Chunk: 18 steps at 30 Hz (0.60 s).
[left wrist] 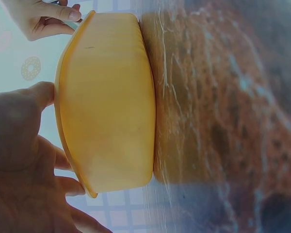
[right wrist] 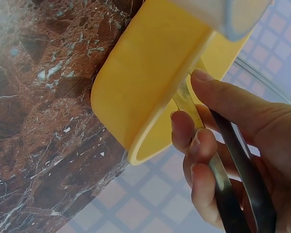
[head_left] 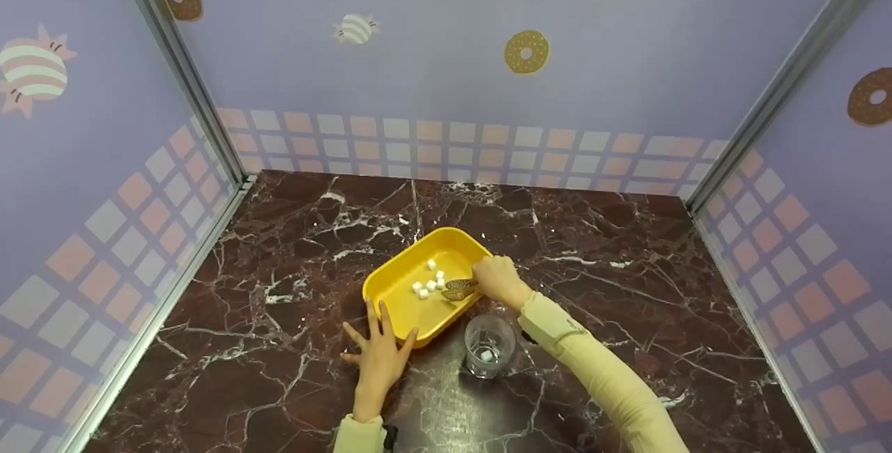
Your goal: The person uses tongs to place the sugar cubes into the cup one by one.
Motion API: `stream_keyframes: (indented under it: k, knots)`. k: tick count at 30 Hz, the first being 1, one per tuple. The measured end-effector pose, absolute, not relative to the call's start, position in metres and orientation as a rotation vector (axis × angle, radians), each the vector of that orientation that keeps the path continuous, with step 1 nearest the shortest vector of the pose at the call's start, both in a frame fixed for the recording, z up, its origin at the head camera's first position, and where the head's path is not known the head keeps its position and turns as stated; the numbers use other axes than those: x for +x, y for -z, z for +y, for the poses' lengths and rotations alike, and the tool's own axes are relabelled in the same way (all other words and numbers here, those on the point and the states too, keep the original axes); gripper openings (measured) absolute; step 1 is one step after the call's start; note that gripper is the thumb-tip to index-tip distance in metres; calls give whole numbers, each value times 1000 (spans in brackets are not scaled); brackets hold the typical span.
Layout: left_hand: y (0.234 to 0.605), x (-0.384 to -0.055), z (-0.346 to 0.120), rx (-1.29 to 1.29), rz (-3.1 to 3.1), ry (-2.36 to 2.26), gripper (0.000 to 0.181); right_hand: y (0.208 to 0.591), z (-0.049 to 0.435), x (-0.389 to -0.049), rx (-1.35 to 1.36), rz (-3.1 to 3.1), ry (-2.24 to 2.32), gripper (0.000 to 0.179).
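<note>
Several white cubes (head_left: 431, 286) lie on the floor of a yellow plastic basin (head_left: 390, 263), which sits at a slant on the table. My right hand (head_left: 498, 280) grips metal tongs (head_left: 458, 290) over the basin's right rim, their heads down inside near the cubes. In the right wrist view, thumb and fingers curl round the tong arms (right wrist: 226, 191). I cannot tell whether a cube is between the tong heads. With fingers spread, my left hand (head_left: 381, 364) touches the basin's near-left rim. A clear glass (head_left: 490, 341) stands right of the basin, a white cube (head_left: 486, 355) at its bottom.
The table (head_left: 293, 362) has a dark red marbled top with small white specks beyond the basin. Purple panels (head_left: 446, 70) with donut and candy prints enclose it at the back and both sides, joined by metal corner posts (head_left: 188, 77).
</note>
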State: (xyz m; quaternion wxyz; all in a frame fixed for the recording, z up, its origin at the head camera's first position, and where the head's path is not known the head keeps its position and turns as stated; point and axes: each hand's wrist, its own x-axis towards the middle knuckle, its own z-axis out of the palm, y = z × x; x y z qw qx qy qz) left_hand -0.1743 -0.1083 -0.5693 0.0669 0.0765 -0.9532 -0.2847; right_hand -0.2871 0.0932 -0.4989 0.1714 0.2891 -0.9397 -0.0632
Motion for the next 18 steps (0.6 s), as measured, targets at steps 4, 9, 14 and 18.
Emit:
stream_keyframes:
  k: [4,9,14,18]
  knots:
    - [569,-175,-109,239,-2886,864,81,500,93,-287,825,-2654,189,23]
    - [570,-174,-109,239,-2892,866,81,500,94,-287,817,-2682,200,22]
    - [569,-173,-108,231,-2883,859,80,498,95,-287,814,-2733,134,20]
    - [568,-173,-108,223,-2875,858,79,497,98,-287,828,-2752,77,20]
